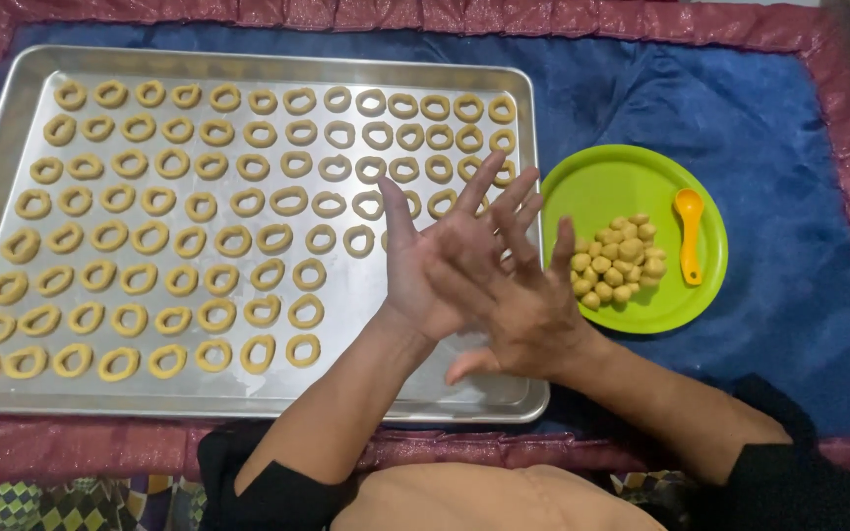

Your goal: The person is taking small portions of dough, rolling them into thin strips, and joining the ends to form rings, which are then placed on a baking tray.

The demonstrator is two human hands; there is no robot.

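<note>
A blue cloth with a dark red border covers the surface. At centre frame the left hand and right hand press flat together, fingers spread, over the metal tray of dough rings; the green plate of dough balls and orange spoon sits right

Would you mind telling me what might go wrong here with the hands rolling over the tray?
1. The left hand and right hand hover over the tray; dipping could squash the nearest dough rings.
2. Any dough between the palms is hidden; it might drop onto the rings.
3. The plate of dough balls sits close by; an elbow might nudge it.
</note>
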